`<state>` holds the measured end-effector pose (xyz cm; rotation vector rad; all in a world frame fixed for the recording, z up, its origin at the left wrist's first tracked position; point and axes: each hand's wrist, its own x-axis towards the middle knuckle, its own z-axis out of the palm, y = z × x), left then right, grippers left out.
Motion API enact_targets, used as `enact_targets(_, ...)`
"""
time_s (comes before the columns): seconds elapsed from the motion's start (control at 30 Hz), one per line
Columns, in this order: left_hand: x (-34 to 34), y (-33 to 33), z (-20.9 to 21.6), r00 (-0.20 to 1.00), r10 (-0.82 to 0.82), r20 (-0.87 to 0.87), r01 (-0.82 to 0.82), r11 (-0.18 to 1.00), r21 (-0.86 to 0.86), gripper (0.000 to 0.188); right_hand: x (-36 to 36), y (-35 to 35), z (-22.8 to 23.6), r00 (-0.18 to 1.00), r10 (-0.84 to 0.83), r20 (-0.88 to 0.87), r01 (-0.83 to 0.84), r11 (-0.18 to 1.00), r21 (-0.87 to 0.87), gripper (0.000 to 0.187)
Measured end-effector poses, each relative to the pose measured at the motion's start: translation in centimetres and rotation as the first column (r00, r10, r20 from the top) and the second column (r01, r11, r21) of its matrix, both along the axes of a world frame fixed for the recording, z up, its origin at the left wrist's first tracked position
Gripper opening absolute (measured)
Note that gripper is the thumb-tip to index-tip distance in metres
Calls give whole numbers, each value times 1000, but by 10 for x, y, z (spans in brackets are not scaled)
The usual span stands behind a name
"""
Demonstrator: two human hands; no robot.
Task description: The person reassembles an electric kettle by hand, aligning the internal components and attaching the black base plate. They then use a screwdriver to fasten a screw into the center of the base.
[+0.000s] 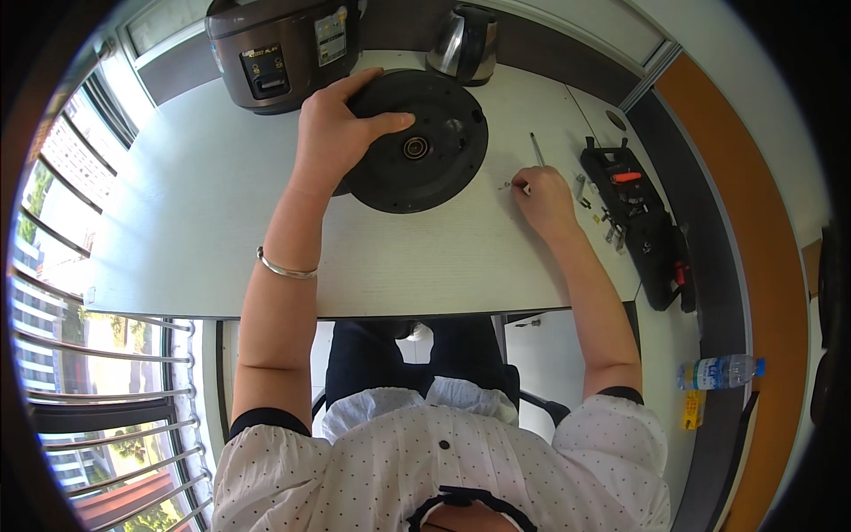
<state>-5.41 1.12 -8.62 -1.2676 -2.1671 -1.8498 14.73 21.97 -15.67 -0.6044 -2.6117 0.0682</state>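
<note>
A round black appliance base (pixel 443 182) with a ringed metal connector at its middle is tilted up over the table, its flat face toward me. My left hand (pixel 341 129) grips its left edge, thumb across the face and fingers behind the rim. To the right, my right hand (pixel 543 202) rests low at the tabletop with its fingers pinched together. Whatever is between those fingertips is too small to make out. Tiny screw-like parts (pixel 505 185) lie just left of them. A thin screwdriver shaft (pixel 536 149) shows beyond the knuckles.
An open black tool case (pixel 647 226) with red-handled tools lies right, small metal bits (pixel 610 232) beside it. At the back of the white table (pixel 425 275) stand a brown rice cooker (pixel 284 62) and a steel kettle (pixel 463 44). A water bottle (pixel 720 372) lies far right.
</note>
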Motion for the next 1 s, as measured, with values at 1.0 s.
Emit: enact_targets(1.0,-2,2,-8,996,36,-82,-31,998,56,58,-72,-92,45,622,489,-611,-295,870,395,16)
